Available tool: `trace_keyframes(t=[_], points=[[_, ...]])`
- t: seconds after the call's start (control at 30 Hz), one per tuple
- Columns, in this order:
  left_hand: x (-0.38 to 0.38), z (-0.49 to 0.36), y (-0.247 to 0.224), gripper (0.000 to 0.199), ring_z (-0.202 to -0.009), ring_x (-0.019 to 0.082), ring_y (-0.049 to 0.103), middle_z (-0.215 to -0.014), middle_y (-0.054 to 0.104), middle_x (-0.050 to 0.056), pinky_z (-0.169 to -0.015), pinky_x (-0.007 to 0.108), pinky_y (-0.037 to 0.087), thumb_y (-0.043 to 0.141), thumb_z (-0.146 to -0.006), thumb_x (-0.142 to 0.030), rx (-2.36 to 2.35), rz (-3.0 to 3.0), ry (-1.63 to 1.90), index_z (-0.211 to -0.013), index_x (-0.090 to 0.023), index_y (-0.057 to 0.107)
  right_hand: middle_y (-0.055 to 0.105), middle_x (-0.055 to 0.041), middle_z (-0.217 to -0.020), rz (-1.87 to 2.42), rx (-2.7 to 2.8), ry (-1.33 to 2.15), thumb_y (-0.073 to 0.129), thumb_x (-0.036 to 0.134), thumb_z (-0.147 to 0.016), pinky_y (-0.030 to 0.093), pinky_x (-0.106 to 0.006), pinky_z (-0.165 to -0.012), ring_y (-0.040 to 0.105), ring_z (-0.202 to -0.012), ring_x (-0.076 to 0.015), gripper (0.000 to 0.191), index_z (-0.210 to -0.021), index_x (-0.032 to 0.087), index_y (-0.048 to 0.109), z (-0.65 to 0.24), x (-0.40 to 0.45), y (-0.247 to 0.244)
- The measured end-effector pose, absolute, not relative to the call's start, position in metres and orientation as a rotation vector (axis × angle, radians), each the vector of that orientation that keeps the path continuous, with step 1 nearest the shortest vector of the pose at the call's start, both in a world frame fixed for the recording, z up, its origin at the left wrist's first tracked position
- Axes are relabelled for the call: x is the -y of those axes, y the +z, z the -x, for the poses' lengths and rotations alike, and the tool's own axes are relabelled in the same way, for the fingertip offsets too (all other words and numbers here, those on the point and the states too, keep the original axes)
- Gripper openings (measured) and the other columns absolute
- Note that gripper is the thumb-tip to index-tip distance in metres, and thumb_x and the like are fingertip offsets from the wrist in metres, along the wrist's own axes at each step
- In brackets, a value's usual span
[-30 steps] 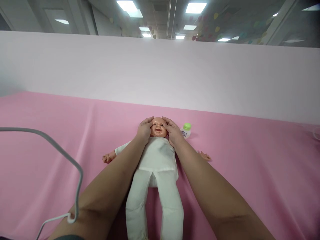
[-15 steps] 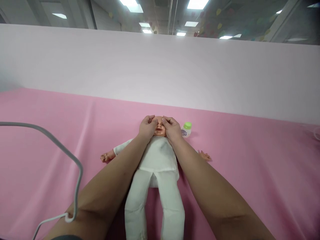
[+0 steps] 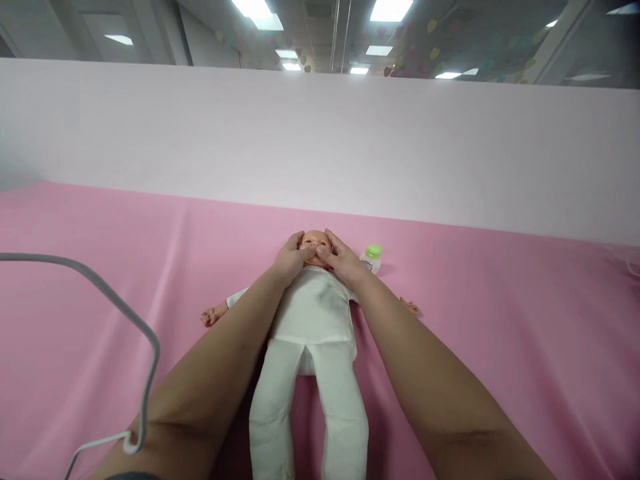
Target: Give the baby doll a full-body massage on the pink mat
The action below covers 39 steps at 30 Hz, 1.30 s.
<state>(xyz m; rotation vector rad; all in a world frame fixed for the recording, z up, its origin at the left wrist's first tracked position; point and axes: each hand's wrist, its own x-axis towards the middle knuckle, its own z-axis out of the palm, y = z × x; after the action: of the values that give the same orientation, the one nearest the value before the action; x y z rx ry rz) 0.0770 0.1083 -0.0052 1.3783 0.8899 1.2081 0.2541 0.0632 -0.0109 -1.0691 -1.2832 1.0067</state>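
A baby doll [image 3: 314, 307] with a white cloth body lies on its back, its head at the far end and its legs towards me. My left hand [image 3: 291, 257] cups the left side of the doll's head, with the thumb across the cheek by the mouth. On the other side, my right hand [image 3: 343, 259] holds the head the same way. Both thumbs nearly meet over the mouth, which they cover; the eyes and forehead show between my hands. My forearms pass over the doll's outstretched arms and partly hide them.
Just right of my right hand stands a small clear bottle with a green cap [image 3: 373, 257]. A pink sheet [image 3: 480, 320] covers the surface up to a white wall [image 3: 320, 140]. A grey cable [image 3: 107, 293] hangs in front of my left forearm.
Both thumbs have slid down the doll's face, from beside the eyes to the mouth, uncovering the eyes. The hands still hold the head's sides. The view has shifted slightly.
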Motion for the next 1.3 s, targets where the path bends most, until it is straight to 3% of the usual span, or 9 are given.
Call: trace_keyframes(t=[0.1, 0.2, 0.33, 0.47, 0.7, 0.9, 1.0, 1.17, 1.3], points=[[-0.107, -0.068, -0.002, 0.108, -0.131, 0.037, 0.063, -0.150, 0.060, 0.016, -0.110, 0.048, 0.052, 0.087, -0.062, -0.023, -0.743, -1.306, 1.013, -0.161, -0.021, 0.043, 0.049, -0.0027, -0.163, 1.166, 1.367, 0.978, 0.097, 0.048, -0.064, 0.031, -0.050, -0.128, 0.047, -0.150, -0.0290, 0.117, -0.163, 0.038, 0.036, -0.258, -0.057, -0.007], [-0.105, -0.065, 0.000, 0.102, -0.134, 0.036, 0.061, -0.154, 0.058, 0.015, -0.112, 0.048, 0.051, 0.088, -0.066, -0.027, -0.692, -1.366, 1.017, -0.159, -0.021, 0.046, 0.053, -0.0048, -0.160, 1.216, 1.368, 0.943, 0.098, 0.047, -0.062, 0.035, -0.051, -0.126, 0.053, -0.145, -0.0306, 0.123, -0.165, 0.036, 0.031, -0.259, -0.056, -0.006], [-0.099, -0.066, -0.002, 0.085, -0.140, 0.034, 0.057, -0.152, 0.061, 0.014, -0.120, 0.045, 0.041, 0.087, -0.074, -0.038, -0.897, -1.633, 1.117, -0.151, -0.018, 0.057, 0.061, -0.0075, -0.152, 1.293, 1.310, 0.860, 0.097, 0.052, -0.063, 0.041, -0.053, -0.121, 0.062, -0.135, -0.0327, 0.119, -0.164, 0.033, 0.037, -0.256, -0.054, -0.009], [-0.096, -0.063, -0.003, 0.082, -0.141, 0.033, 0.056, -0.150, 0.063, 0.012, -0.123, 0.043, 0.037, 0.085, -0.078, -0.042, -0.979, -1.744, 1.108, -0.151, -0.019, 0.058, 0.065, -0.0097, -0.146, 1.357, 1.330, 0.731, 0.096, 0.055, -0.062, 0.045, -0.055, -0.117, 0.065, -0.128, -0.0349, 0.117, -0.162, 0.030, 0.041, -0.254, -0.050, -0.010], [-0.101, -0.055, -0.011, 0.092, -0.143, 0.033, 0.054, -0.152, 0.062, 0.010, -0.123, 0.042, 0.037, 0.089, -0.074, -0.042, -0.924, -1.738, 1.079, -0.156, -0.022, 0.053, 0.055, -0.0050, -0.158, 1.246, 1.333, 0.753, 0.098, 0.047, -0.061, 0.034, -0.052, -0.126, 0.051, -0.146, -0.0320, 0.111, -0.158, 0.033, 0.047, -0.255, -0.052, -0.013], [-0.101, -0.059, -0.013, 0.091, -0.139, 0.033, 0.058, -0.150, 0.064, 0.009, -0.120, 0.042, 0.042, 0.090, -0.072, -0.041, -0.973, -1.680, 1.126, -0.154, -0.024, 0.055, 0.045, -0.0016, -0.165, 1.203, 1.383, 0.792, 0.091, 0.049, -0.074, 0.027, -0.047, -0.130, 0.041, -0.154, -0.0276, 0.096, -0.158, 0.034, 0.046, -0.258, -0.053, -0.013], [-0.104, -0.060, -0.016, 0.087, -0.139, 0.032, 0.058, -0.150, 0.064, 0.009, -0.119, 0.041, 0.042, 0.089, -0.073, -0.043, -0.976, -1.645, 1.150, -0.152, -0.024, 0.058, 0.047, -0.0004, -0.164, 1.178, 1.410, 0.800, 0.086, 0.052, -0.080, 0.025, -0.047, -0.130, 0.039, -0.155, -0.0258, 0.088, -0.157, 0.035, 0.048, -0.260, -0.052, -0.011], [-0.114, -0.059, -0.028, 0.072, -0.143, 0.027, 0.055, -0.154, 0.060, 0.007, -0.122, 0.039, 0.040, 0.075, -0.089, -0.048, -0.839, -1.650, 1.174, -0.154, -0.025, 0.056, 0.047, 0.0032, -0.163, 1.144, 1.414, 0.847, 0.081, 0.059, -0.084, 0.022, -0.047, -0.131, 0.034, -0.157, -0.0241, 0.077, -0.153, 0.039, 0.053, -0.264, -0.051, -0.011], [-0.117, -0.060, -0.032, 0.058, -0.148, 0.024, 0.050, -0.157, 0.057, 0.005, -0.125, 0.039, 0.035, 0.069, -0.094, -0.047, -0.793, -1.599, 1.184, -0.148, -0.027, 0.062, 0.052, 0.0064, -0.160, 1.109, 1.327, 0.972, 0.080, 0.058, -0.085, 0.030, -0.051, -0.128, 0.040, -0.155, -0.0250, 0.070, -0.149, 0.043, 0.056, -0.268, -0.052, -0.014]])
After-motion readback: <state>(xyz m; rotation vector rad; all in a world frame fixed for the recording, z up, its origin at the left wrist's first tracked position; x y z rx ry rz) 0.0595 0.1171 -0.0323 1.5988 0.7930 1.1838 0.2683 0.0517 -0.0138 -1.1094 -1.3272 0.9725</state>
